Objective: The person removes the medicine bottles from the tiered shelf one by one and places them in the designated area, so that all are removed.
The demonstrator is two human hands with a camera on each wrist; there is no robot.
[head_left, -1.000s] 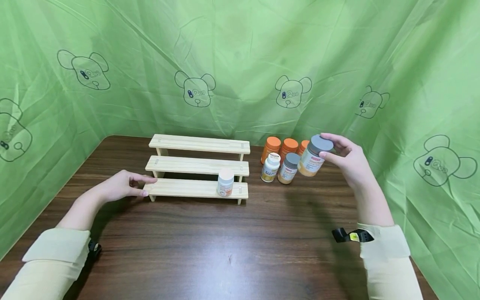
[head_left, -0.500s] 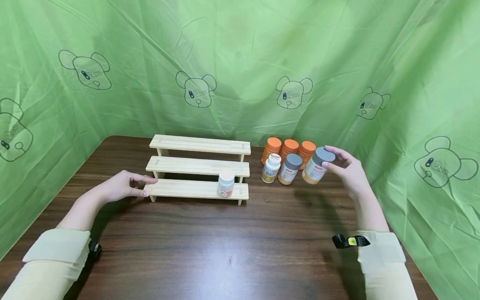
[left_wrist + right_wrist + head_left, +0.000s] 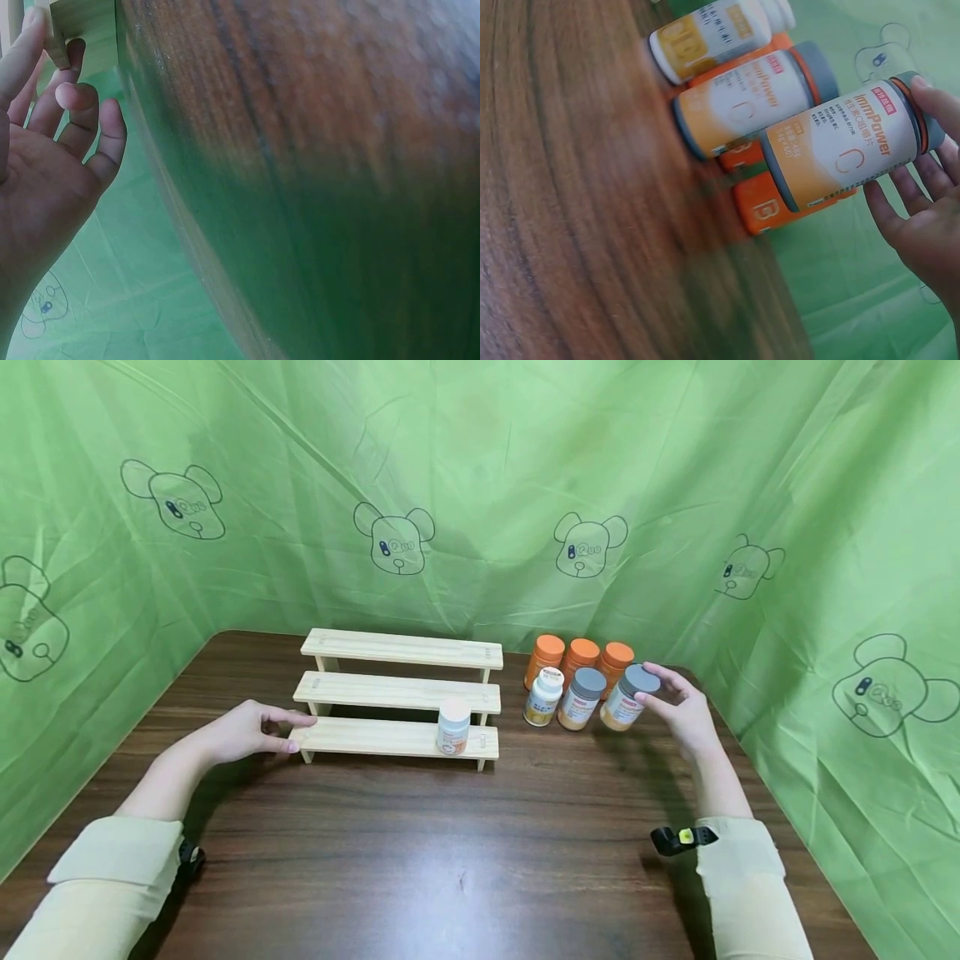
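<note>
At the left end of a three-step wooden display rack [image 3: 375,737], my left hand [image 3: 236,732] pinches the lowest shelf between thumb and fingers. In the left wrist view the left hand [image 3: 52,165] has its thumb and a fingertip at the wood's end. My right hand [image 3: 682,714] holds a grey-capped supplement bottle [image 3: 622,707] by its cap. The right wrist view shows that bottle's white and orange label [image 3: 844,146] facing the camera; whether its base touches the table cannot be told. A white bottle [image 3: 453,728] stands on the lowest shelf, towards the right.
Left of the held bottle stand another grey-capped bottle [image 3: 581,700] and a white-capped bottle [image 3: 543,697]. Behind them are three orange bottles [image 3: 548,652]. The dark wooden table [image 3: 450,843] extends in front. Green printed cloth [image 3: 480,460] hangs behind and at the sides.
My right hand has lowered the grey-capped bottle, moving it right and then slightly back left beside the other grey-capped one. The third orange bottle shows more now. My left hand has stayed on the rack.
</note>
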